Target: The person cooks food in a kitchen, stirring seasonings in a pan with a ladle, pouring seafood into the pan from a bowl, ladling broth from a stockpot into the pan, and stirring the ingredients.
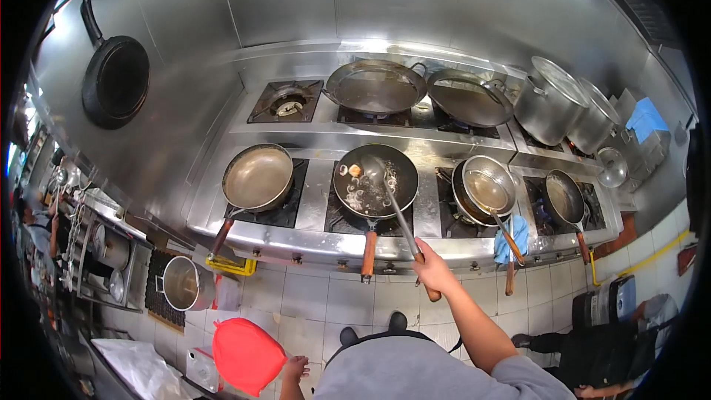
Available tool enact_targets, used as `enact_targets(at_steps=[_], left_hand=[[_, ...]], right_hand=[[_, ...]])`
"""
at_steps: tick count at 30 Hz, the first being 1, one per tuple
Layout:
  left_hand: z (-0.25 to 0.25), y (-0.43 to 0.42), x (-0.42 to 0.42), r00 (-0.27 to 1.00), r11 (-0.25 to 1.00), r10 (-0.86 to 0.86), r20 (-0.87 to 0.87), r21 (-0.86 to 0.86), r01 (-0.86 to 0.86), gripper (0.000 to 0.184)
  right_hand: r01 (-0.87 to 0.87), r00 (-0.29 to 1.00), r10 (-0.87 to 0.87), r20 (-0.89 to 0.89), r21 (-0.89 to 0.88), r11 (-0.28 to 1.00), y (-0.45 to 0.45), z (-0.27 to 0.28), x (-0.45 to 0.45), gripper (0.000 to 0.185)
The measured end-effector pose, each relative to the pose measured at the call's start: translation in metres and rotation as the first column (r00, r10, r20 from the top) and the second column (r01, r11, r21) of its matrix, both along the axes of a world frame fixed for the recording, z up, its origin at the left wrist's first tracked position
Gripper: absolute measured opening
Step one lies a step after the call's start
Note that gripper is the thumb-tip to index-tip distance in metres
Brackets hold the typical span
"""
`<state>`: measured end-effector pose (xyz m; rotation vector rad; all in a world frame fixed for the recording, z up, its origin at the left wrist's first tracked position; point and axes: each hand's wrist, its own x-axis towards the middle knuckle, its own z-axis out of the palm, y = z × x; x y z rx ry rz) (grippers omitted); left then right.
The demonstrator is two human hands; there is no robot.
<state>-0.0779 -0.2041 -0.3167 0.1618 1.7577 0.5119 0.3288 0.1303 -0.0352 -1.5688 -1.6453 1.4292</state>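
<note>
My right hand [434,267] is wrapped around the wooden handle of a long metal ladle [400,215]. The ladle's bowl rests inside a dark frying pan [378,196] on the middle front burner. Sliced pale rings, perhaps onion or squid, and an orange-brown piece [355,170] lie in that pan. Its wooden handle points toward me, left of my right hand. Low at my side, my left hand [297,367] hangs with loosely curled fingers and nothing visible in it. Just left of it is a red bag-like thing [248,355]; whether they touch is unclear.
A wide pan [258,178] sits left; a strainer [489,185] lies over another pan at right, near a blue cloth [511,239]. A smaller pan [564,196], large paella pans [376,87] and tall pots [552,104] stand around. Another person [607,359] is at lower right.
</note>
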Motion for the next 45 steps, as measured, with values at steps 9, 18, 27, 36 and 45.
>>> enact_targets(at_steps=[9,18,27,36,45], left_hand=[[0.020,0.026,0.003,0.999,0.989,0.054,-0.004,0.138,-0.053,0.037],[-0.003,0.004,0.005,0.997,0.995,0.075,0.028,0.059,-0.077,0.040],[0.000,-0.005,0.002,0.995,0.994,0.080,0.052,0.069,-0.084,0.038],[0.007,0.001,0.007,0.993,0.990,0.114,0.026,0.074,-0.116,0.041],[0.003,0.004,-0.003,0.998,0.995,0.061,0.027,0.082,-0.063,0.041]], right_hand=[[0.100,0.978,-0.124,0.170,0.143,0.985,0.000,0.009,0.018,0.069],[0.126,0.988,-0.128,0.080,0.032,0.992,0.010,-0.003,0.012,0.069],[0.080,0.995,-0.081,-0.055,-0.013,0.997,0.025,0.015,-0.011,0.068],[-0.160,0.987,0.151,-0.062,-0.179,0.971,-0.016,0.076,0.029,0.069],[0.081,0.948,-0.122,0.293,0.146,0.986,-0.014,0.050,0.038,0.071]])
